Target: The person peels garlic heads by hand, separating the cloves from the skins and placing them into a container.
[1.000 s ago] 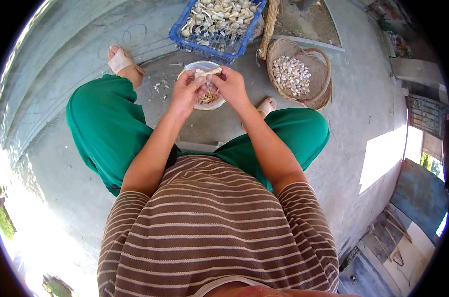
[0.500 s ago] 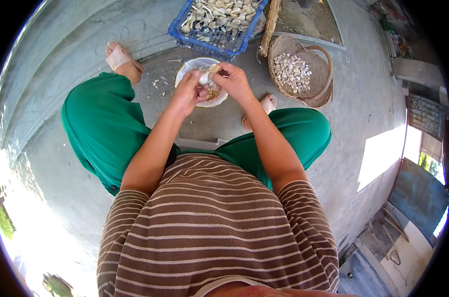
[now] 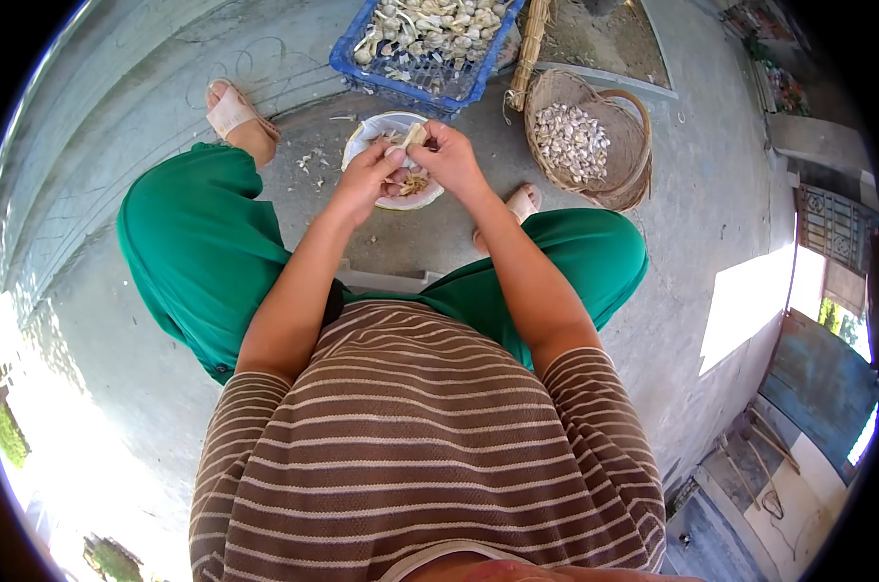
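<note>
Over a white bowl (image 3: 415,202) on the ground, both my hands hold one pale garlic bulb (image 3: 412,139) with a short stem. My left hand (image 3: 368,180) has its fingers closed round the lower left side of the bulb. From the right, my right hand (image 3: 451,161) pinches the bulb near its stem, thumb and fingers bent. The two hands almost touch. Brownish skins and bits lie in the bowl beneath them. The fingers partly hide the bulb.
A blue plastic crate (image 3: 340,54) of garlic bulbs stands beyond the bowl. At the right is a wicker basket (image 3: 633,145) with loose cloves. A straw bundle (image 3: 528,48) lies between them. Scraps of skin (image 3: 308,163) dot the floor left of the bowl.
The bulb and its stem have turned a little between my fingers, and less of the white bulb shows. My left hand has shifted slightly; both hands keep their hold.
</note>
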Motion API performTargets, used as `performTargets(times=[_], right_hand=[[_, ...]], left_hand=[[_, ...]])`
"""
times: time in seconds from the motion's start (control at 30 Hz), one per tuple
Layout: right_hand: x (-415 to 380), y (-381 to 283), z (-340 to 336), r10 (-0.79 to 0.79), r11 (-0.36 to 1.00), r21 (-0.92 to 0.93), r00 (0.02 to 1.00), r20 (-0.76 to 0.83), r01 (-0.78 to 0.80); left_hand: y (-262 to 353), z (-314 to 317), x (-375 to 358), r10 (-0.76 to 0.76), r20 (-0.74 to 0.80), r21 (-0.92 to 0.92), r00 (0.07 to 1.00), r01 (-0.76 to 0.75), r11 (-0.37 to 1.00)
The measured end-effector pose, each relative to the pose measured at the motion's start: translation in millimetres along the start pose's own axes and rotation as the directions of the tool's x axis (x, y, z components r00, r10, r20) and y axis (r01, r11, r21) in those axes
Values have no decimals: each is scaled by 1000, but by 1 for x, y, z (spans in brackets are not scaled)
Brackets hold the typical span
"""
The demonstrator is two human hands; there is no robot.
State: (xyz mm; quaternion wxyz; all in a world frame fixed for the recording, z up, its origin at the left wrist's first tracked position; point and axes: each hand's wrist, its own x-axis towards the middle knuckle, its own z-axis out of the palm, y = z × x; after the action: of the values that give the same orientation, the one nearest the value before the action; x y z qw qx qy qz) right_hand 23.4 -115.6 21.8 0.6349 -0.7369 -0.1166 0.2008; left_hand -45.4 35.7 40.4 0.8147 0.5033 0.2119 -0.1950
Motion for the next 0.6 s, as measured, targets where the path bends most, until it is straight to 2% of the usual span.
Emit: performTargets(times=[0.1, 0.17, 0.27, 0.37, 0.6], right_hand=[[0, -1, 0, 16, 994, 104, 999, 33, -20], [-3, -9, -1, 78, 973, 210, 994, 79, -93], [-6, -16, 0, 108, 939, 315, 989, 102, -135], [-6, -13, 0, 122, 913, 374, 984, 130, -162], [-4, -3, 1, 108, 918, 367, 986, 128, -148]], left_hand=[[-4, -7, 6, 14, 11, -56, 1000, -13, 998], [-4, -9, 6, 20, 69, -87, 997, -14, 996], [-2, -6, 4, 35, 28, -69, 999, -33, 997], [-1, 1, 0, 114, -59, -44, 992, -117, 992], [-6, -2, 6, 117, -85, 29, 989, -115, 993]])
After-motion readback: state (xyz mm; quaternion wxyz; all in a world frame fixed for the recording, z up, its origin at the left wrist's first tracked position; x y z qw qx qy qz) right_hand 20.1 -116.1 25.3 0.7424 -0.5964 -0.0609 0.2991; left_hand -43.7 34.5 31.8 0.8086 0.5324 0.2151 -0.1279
